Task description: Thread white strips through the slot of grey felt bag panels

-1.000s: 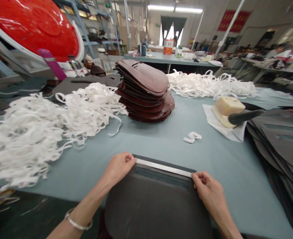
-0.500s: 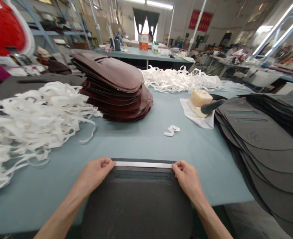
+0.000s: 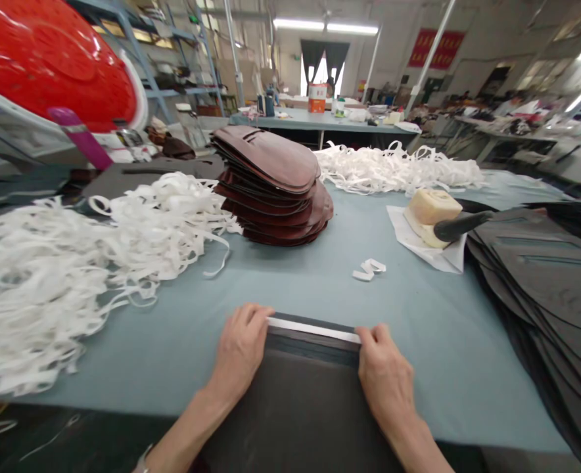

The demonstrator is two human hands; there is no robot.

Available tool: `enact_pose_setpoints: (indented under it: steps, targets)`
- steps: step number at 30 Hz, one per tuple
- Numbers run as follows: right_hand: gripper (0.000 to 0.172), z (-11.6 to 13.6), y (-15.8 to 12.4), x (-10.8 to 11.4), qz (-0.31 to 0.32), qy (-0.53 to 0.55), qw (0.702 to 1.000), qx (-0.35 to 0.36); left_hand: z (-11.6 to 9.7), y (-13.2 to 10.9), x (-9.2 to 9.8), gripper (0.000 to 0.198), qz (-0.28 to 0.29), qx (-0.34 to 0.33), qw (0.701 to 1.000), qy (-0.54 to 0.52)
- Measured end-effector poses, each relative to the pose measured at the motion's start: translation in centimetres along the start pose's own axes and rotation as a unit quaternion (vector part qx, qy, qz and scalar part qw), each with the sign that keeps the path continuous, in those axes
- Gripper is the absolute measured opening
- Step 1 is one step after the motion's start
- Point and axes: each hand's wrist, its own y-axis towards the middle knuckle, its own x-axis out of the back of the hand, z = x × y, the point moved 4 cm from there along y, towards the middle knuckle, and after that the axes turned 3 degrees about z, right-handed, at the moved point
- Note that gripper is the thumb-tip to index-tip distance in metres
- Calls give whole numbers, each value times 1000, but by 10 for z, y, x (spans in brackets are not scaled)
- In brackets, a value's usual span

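Observation:
A dark grey, leather-like panel [image 3: 305, 407] lies over the table's near edge in front of me. Along its far edge runs a narrow white tape strip [image 3: 314, 329], and just below that is a long slot-like recess. My left hand [image 3: 242, 345] pinches the strip's left end together with the panel's edge. At the opposite end, my right hand [image 3: 385, 371] grips the strip and the panel's right corner, fingers curled. The fingertips partly cover both ends of the strip. A short folded piece of white tape [image 3: 369, 269] rests on the table beyond my hands.
A heap of white tape strips [image 3: 34, 282] spreads over the left side. Behind stands a stack of brown panels [image 3: 275, 190], with more white strips [image 3: 399, 165] beyond. A yellowish block [image 3: 431, 209] and a black handle [image 3: 461, 225] sit near dark panels [image 3: 541, 263] on the right.
The view has swung left, so things sit further right in it. Both hands keep hold of the panel's far edge, now tilted down to the right; my left hand's fingers are more curled over it.

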Motion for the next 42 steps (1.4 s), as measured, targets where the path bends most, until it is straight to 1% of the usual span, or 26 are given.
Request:
enact_pose_setpoints:
  steps: [1, 2, 3, 4, 5, 7, 9, 12, 14, 16, 18, 20, 21, 23, 24, 26, 27, 29, 31, 33, 35, 37, 38, 39, 40, 42]
  targets:
    - [29, 14, -2, 0, -24, -2, 997, 75, -8, -4, -2, 27, 17, -57, 998, 10]
    - [33, 28, -3, -1, -41, 3, 989, 144, -14, -8, -3, 30, 39, -96, 994, 24]
    - [34, 40, -3, -1, -50, 11, 979, 197, -16, -11, -4, 33, 55, -117, 991, 39]
    - [32, 51, -1, -2, -51, 22, 971, 232, -15, -13, -4, 35, 61, -121, 989, 51]
    - [27, 61, 2, -2, -46, 32, 967, 250, -12, -14, -3, 36, 59, -116, 990, 60]
    - [15, 75, 12, -2, -30, 46, 969, 242, -1, -15, 1, 35, 44, -99, 992, 61]
    - [12, 84, 24, -1, -12, 37, 976, 217, 11, -16, 6, 33, 20, -69, 997, 40]
    - [24, 96, 42, -2, -5, 1, 983, 184, 22, -18, 12, 35, -18, -12, 1000, -5]
    - [29, 107, 52, -6, -7, -1, 982, 188, 23, -20, 13, 34, -25, 7, 999, -23]
    - [24, 121, 58, -11, -7, 34, 975, 221, 22, -21, 13, 30, -21, 13, 999, -31]
    - [17, 140, 61, -18, 0, 98, 956, 278, 22, -21, 13, 30, -20, 19, 999, -33]
    - [27, 157, 59, -22, 3, 147, 934, 326, 24, -21, 12, 38, -25, 18, 999, -27]
    - [32, 164, 57, -23, -1, 153, 928, 340, 25, -20, 11, 44, -27, 15, 999, -19]
    - [37, 175, 52, -23, -19, 124, 928, 352, 26, -18, 9, 51, -21, 3, 1000, 2]
    - [36, 177, 49, -23, -29, 98, 930, 354, 26, -18, 7, 51, -13, -5, 1000, 12]
    - [32, 174, 42, -21, -41, 47, 931, 359, 25, -17, 5, 46, -2, -21, 999, 34]
    - [31, 168, 38, -21, -43, 27, 931, 361, 24, -17, 5, 44, -1, -28, 999, 43]
    - [31, 143, 29, -20, -46, 2, 929, 367, 22, -17, 5, 41, -6, -36, 998, 57]
    - [35, 105, 18, -21, -58, -7, 924, 379, 21, -18, 6, 41, -12, -40, 997, 60]
    - [40, 59, 6, -20, -81, -5, 916, 393, 20, -19, 8, 41, -14, -41, 997, 58]
    - [40, 17, -4, -18, -96, -3, 908, 407, 21, -20, 9, 40, -13, -37, 998, 54]
    - [37, -10, -10, -13, -107, 3, 904, 414, 22, -21, 9, 41, -13, -28, 998, 50]
    - [33, -16, -10, -10, -109, 7, 904, 413, 22, -21, 10, 41, -13, -24, 998, 48]
    - [28, -17, -9, -7, -102, 11, 907, 409, 22, -22, 10, 42, -13, -21, 999, 47]
    - [23, -12, -5, -5, -87, 15, 912, 400, 22, -22, 10, 43, -14, -22, 999, 45]
    - [18, 10, 6, -3, -57, 24, 926, 372, 21, -23, 10, 45, -9, -39, 999, 36]
